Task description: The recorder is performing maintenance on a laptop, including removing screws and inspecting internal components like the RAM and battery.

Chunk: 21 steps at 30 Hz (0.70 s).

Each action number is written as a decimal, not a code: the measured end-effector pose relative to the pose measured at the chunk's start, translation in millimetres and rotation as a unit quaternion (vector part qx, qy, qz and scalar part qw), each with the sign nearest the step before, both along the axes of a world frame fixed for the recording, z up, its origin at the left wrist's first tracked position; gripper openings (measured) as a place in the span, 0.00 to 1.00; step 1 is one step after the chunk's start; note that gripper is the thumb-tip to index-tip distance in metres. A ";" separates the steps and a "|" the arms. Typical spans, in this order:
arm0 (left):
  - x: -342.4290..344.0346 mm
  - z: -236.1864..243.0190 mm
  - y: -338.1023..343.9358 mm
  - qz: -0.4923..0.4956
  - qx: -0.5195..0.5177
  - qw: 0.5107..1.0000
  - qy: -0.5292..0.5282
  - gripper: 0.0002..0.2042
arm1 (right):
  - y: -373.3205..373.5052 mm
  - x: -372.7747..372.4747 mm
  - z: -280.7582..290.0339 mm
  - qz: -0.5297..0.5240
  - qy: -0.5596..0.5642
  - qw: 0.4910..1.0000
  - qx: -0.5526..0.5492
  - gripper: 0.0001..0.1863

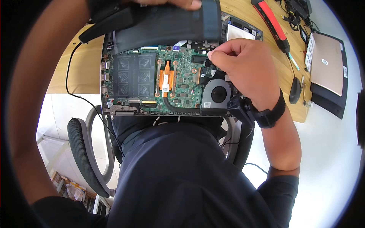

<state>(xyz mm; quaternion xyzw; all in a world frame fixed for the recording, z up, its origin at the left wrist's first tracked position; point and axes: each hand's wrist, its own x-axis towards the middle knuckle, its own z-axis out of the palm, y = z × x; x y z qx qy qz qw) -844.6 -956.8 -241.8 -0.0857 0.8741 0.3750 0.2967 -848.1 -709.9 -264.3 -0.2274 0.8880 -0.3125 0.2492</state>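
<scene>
An opened laptop lies in front of me with its green circuit board bared. It carries a copper-coloured heat sink, a round fan and a black panel with printed drawings. At the top edge my left hand, partly cut off, grips a flat black laptop battery, tilted up over the laptop's far side. My right hand is closed in a pinch at the board's upper right, beside a short black cable. What lies between its fingertips is hidden.
Right of the laptop lie a red and black electric screwdriver, a black-handled tool and tangled cables. A gold-coloured laptop cover sits further right. A black cord hangs at the left, near the chair armrest.
</scene>
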 end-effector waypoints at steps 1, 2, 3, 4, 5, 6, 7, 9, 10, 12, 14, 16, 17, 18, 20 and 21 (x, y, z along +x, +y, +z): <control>0.9 3.3 2.8 -0.043 -0.026 0.999 0.007 0.26 | 0.1 -0.3 -0.4 -0.005 -0.005 1.000 -0.006 0.11; 0.0 5.8 5.2 -0.085 -0.052 0.995 0.014 0.26 | 0.3 -1.0 -0.8 -0.010 -0.011 1.000 -0.012 0.12; 0.7 9.1 7.3 -0.084 -0.053 0.995 0.014 0.26 | 0.2 -1.4 0.2 -0.009 -0.011 1.000 -0.013 0.12; 0.2 12.2 10.2 -0.093 -0.078 0.992 0.018 0.26 | 1.8 -3.1 2.0 -0.003 -0.005 1.000 0.005 0.12; -2.3 15.5 13.9 -0.103 -0.104 0.989 0.022 0.26 | 4.2 -5.6 3.5 0.001 0.000 1.000 0.023 0.12; -8.1 19.8 19.2 -0.050 -0.130 0.990 -0.012 0.27 | 8.3 -9.7 0.2 0.004 -0.007 1.000 0.011 0.13; 0.0 25.9 10.4 -0.041 -0.140 0.989 -0.016 0.27 | 3.6 -8.4 2.0 0.014 -0.009 1.000 0.001 0.13; 12.2 32.0 -7.0 0.023 -0.094 0.992 0.087 0.27 | 0.0 -7.1 5.3 0.027 -0.024 0.999 -0.003 0.13; 17.3 37.2 -9.3 0.041 -0.104 0.986 0.125 0.26 | 1.1 -7.6 5.9 0.026 -0.023 0.999 -0.005 0.13; 29.0 39.8 -30.4 0.055 -0.043 0.987 0.144 0.24 | 0.2 -6.6 7.5 0.020 -0.052 0.998 -0.005 0.13; 36.6 45.1 -46.6 0.064 -0.008 0.980 0.186 0.20 | 1.8 -8.7 7.9 0.025 -0.052 0.998 -0.007 0.14; 64.4 63.1 -41.5 0.194 0.117 0.969 0.104 0.19 | 10.0 -13.3 5.9 0.032 -0.054 0.998 -0.006 0.14; 80.7 69.9 -72.8 0.223 0.276 0.934 -0.054 0.21 | 15.4 -16.4 2.7 0.030 -0.052 0.998 -0.012 0.14; 96.4 69.2 -91.1 0.222 0.270 0.936 -0.050 0.21 | 19.8 -18.6 1.0 0.029 -0.061 0.997 -0.027 0.14; 134.3 59.0 -116.1 0.223 0.152 0.960 0.071 0.24 | 27.3 -21.5 9.5 0.003 -0.124 0.991 -0.048 0.12; 153.3 53.4 -122.3 0.223 0.090 0.962 0.130 0.25 | 31.7 -23.7 12.3 0.005 -0.124 0.991 -0.055 0.12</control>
